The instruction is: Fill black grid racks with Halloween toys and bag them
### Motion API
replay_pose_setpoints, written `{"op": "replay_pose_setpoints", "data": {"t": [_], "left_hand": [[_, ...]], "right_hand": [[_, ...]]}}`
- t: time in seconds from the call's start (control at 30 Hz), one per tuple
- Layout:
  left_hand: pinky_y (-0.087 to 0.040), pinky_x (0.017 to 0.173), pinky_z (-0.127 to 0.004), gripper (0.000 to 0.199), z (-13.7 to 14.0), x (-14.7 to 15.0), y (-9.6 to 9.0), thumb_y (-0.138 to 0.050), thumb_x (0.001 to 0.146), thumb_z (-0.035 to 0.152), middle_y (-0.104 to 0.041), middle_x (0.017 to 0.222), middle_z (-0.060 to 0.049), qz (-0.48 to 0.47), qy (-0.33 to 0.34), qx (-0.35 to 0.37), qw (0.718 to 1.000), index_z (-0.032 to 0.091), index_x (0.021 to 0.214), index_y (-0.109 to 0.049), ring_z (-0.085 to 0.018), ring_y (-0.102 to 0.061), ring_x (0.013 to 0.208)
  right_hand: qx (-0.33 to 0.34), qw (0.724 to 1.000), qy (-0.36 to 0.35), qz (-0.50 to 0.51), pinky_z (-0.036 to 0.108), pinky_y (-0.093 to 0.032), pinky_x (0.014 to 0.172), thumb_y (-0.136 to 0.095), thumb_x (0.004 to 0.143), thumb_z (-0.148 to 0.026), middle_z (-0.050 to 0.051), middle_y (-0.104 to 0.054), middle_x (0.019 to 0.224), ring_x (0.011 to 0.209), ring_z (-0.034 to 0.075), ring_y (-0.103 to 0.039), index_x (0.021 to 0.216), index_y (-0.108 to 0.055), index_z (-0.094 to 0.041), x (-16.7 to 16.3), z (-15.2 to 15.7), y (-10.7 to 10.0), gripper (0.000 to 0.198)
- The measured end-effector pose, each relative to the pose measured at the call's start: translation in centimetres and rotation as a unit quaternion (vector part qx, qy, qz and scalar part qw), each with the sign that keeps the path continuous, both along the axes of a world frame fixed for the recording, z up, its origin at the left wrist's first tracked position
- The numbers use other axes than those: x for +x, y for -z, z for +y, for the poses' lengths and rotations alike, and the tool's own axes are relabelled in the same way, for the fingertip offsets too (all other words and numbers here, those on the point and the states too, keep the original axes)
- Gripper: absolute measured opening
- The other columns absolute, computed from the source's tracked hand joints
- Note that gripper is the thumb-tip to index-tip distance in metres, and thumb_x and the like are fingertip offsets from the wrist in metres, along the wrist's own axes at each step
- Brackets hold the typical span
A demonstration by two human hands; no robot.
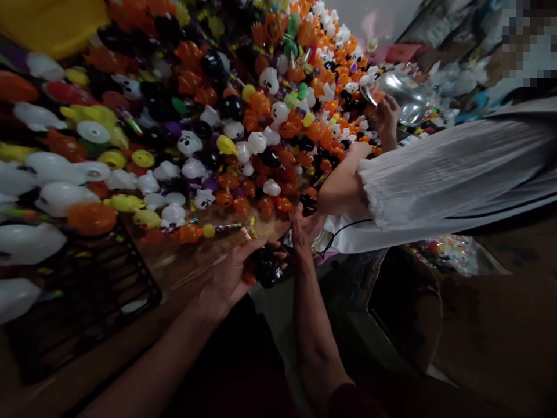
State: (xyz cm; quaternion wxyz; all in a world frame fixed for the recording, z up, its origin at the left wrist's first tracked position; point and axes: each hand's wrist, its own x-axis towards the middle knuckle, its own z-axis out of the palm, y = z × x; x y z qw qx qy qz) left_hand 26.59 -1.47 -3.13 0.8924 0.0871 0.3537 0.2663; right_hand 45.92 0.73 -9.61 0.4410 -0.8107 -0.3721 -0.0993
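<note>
In my left hand are glossy black plastic toys, with a bit of orange showing beneath them. The fingers curl around these, and their exact shape is lost in the dark. My right hand reaches to the near edge of the toy pile, its fingers apart beside a dark toy; whether it touches that toy is unclear. Just left of my hands, small candy-filled tubes lie on the brown table edge. An orange toy with a yellow spiky end lies close by.
A large heap of orange, white, black and yellow Halloween toys covers the table. A black plastic crate stands at left, a yellow container behind. At right, another person's sleeve and hand extend over the heap, near an open cardboard box.
</note>
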Motion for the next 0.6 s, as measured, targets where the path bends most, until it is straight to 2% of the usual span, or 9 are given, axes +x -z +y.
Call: {"op": "replay_pose_setpoints", "data": {"t": [0.07, 0.1, 0.23, 0.33, 0.47, 0.6], "left_hand": [[-0.066, 0.067, -0.037, 0.014, 0.0, -0.1, -0.1, -0.081, 0.068, 0.023, -0.076, 0.084, -0.005, 0.005, 0.002, 0.013, 1.000, 0.014, 0.076, -0.073, -0.022, -0.073, 0.071], [-0.066, 0.066, -0.038, 0.016, -0.1, -0.2, -0.1, -0.082, 0.069, 0.024, -0.077, 0.088, -0.005, 0.009, 0.005, 0.025, 1.000, 0.014, 0.078, -0.073, -0.022, -0.073, 0.073], [-0.062, 0.066, -0.032, 0.032, -1.0, -1.2, 0.0, -0.091, 0.061, 0.029, -0.077, 0.098, -0.007, 0.035, 0.021, 0.083, 0.996, 0.014, 0.082, -0.073, -0.021, -0.073, 0.075], [-0.057, 0.066, -0.024, 0.041, -2.0, -2.7, 0.0, -0.097, 0.054, 0.035, -0.074, 0.085, -0.002, 0.030, 0.024, 0.126, 0.991, 0.015, 0.079, -0.071, -0.015, -0.069, 0.072], [-0.049, 0.059, -0.019, 0.048, -2.9, -5.5, 0.0, -0.097, 0.052, 0.039, -0.064, 0.069, 0.005, 0.071, -0.009, 0.174, 0.982, 0.016, 0.079, -0.066, -0.009, -0.059, 0.061], [-0.050, 0.063, -0.020, 0.053, -3.5, -8.7, 0.4, -0.097, 0.051, 0.038, -0.070, 0.077, 0.003, 0.135, -0.062, 0.184, 0.972, 0.016, 0.089, -0.068, -0.009, -0.061, 0.065]], "right_hand": [[0.052, 0.996, 0.047, 0.051, 0.048, -0.053, 0.092, -0.054, 0.086, -0.044, 0.016, -0.068, 0.103, 0.093, 0.026, -0.065, 0.107, -0.059, -0.016, -0.8, -0.8, -0.6, 0.036], [0.067, 0.994, 0.044, 0.078, 0.045, -0.054, 0.090, -0.057, 0.083, -0.044, 0.014, -0.068, 0.101, 0.090, 0.023, -0.065, 0.104, -0.059, -0.018, -1.3, -1.7, -1.0, 0.033], [0.080, 0.967, -0.065, 0.234, 0.033, -0.055, 0.079, -0.067, 0.078, -0.041, 0.004, -0.067, 0.090, 0.081, 0.016, -0.064, 0.099, -0.056, -0.020, -4.7, -6.7, -3.4, 0.032], [0.063, 0.936, -0.150, 0.313, 0.028, -0.055, 0.074, -0.071, 0.079, -0.040, 0.002, -0.068, 0.093, 0.079, 0.013, -0.064, 0.105, -0.055, -0.022, -8.7, -10.2, -4.6, 0.036], [0.048, 0.928, -0.212, 0.303, 0.027, -0.054, 0.075, -0.073, 0.083, -0.034, 0.000, -0.066, 0.094, 0.077, 0.011, -0.061, 0.109, -0.059, -0.023, -13.6, -12.2, -4.3, 0.032], [0.019, 0.914, -0.296, 0.275, 0.031, -0.057, 0.082, -0.069, 0.089, -0.032, 0.003, -0.069, 0.102, 0.086, 0.014, -0.066, 0.117, -0.060, -0.023, -16.0, -12.3, -3.2, 0.030]]}}
